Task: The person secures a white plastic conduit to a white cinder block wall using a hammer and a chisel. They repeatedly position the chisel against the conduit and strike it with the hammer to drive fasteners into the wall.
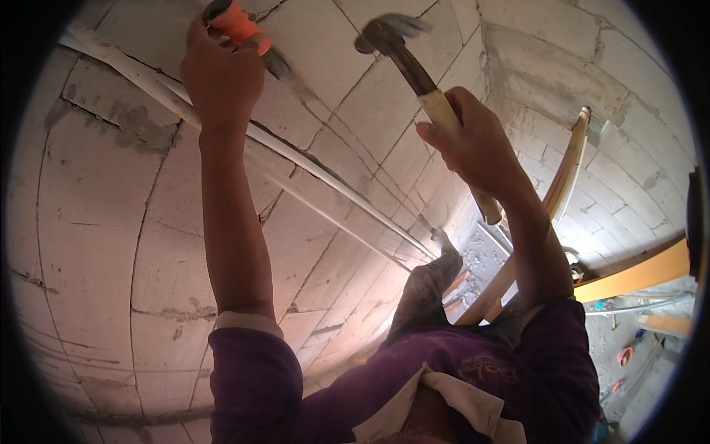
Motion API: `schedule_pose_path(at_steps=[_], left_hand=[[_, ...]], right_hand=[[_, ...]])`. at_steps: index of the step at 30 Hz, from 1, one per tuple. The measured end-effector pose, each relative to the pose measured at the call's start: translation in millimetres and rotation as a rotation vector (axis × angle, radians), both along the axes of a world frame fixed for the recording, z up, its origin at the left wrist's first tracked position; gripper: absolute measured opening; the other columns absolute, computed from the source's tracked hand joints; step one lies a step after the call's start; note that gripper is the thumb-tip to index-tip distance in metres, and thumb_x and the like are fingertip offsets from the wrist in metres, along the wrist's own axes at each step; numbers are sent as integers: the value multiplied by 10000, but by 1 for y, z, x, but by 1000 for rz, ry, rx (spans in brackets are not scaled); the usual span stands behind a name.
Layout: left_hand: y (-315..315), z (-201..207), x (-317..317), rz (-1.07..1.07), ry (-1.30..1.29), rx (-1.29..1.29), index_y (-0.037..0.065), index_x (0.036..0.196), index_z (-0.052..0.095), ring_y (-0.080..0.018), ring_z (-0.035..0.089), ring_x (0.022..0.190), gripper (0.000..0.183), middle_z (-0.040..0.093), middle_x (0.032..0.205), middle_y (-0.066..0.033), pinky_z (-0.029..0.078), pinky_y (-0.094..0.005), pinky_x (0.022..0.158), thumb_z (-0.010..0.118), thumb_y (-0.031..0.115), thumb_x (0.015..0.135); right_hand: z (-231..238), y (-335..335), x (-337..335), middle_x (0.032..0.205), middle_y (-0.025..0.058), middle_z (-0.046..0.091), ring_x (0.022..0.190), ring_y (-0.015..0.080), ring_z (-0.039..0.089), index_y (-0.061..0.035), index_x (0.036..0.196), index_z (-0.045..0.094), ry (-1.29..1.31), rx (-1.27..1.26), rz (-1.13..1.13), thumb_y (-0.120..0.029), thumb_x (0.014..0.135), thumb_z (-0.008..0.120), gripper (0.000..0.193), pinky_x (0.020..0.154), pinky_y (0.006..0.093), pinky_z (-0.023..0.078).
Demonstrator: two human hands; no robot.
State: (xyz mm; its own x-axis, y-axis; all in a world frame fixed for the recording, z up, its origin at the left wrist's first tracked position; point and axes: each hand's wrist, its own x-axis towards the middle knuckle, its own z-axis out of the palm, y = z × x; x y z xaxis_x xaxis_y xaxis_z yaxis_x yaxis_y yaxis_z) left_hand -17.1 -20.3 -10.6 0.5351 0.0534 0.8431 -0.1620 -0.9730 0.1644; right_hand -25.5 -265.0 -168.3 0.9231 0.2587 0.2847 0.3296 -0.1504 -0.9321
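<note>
At the upper left, my left hand (224, 81) is closed round a chisel with an orange grip (238, 27). Its flat grey blade (276, 65) is at the block wall (310, 96), near the top of a scored double line; whether the edge touches the wall I cannot tell. Off to the right, my right hand (477, 144) grips a claw hammer (409, 70) by its pale wooden handle. The hammer's dark head is raised, blurred by motion, and stands apart from the chisel.
Pale pipes (318, 170) run slantwise along the wall behind my left forearm. Long wooden boards (568, 163) lean at the right, beside a curved yellowish plank (636, 272). The grey floor (629, 385) holds scattered things, including a small red round object (626, 357).
</note>
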Motion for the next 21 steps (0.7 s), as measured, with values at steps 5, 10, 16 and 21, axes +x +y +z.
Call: schedule_pose_path(at_steps=[5,10,16,21], left_hand=[[2,1,1,-30,39,-11,-49,1253,606,-279,699,1105,464,691,1173,-166,570,-366,943,759,71,831],[8,-1,5,-56,12,-84,-44,1216,636,-259,707,1070,420,710,1136,-162,566,-372,929,755,75,831],[8,-9,5,-73,-46,-15,-40,1203,645,-259,728,1007,415,730,1064,-162,579,-363,909,760,79,823],[8,-10,7,-68,-31,-1,-28,1195,648,-258,735,982,412,732,1060,-154,587,-353,894,766,64,812]], right_hand=[[31,5,-4,834,107,658,720,191,629,-18,1208,608,-23,215,110,-400,968,639,452,642,349,503],[64,8,3,803,91,631,671,182,617,-13,1186,624,-186,88,57,-465,990,588,495,563,328,478],[131,17,13,729,231,630,689,404,649,27,1076,528,-499,-37,-17,-387,1055,493,416,608,488,471],[156,4,-17,855,258,678,831,390,687,70,1087,536,-551,-250,27,-392,1079,434,473,721,480,499]])
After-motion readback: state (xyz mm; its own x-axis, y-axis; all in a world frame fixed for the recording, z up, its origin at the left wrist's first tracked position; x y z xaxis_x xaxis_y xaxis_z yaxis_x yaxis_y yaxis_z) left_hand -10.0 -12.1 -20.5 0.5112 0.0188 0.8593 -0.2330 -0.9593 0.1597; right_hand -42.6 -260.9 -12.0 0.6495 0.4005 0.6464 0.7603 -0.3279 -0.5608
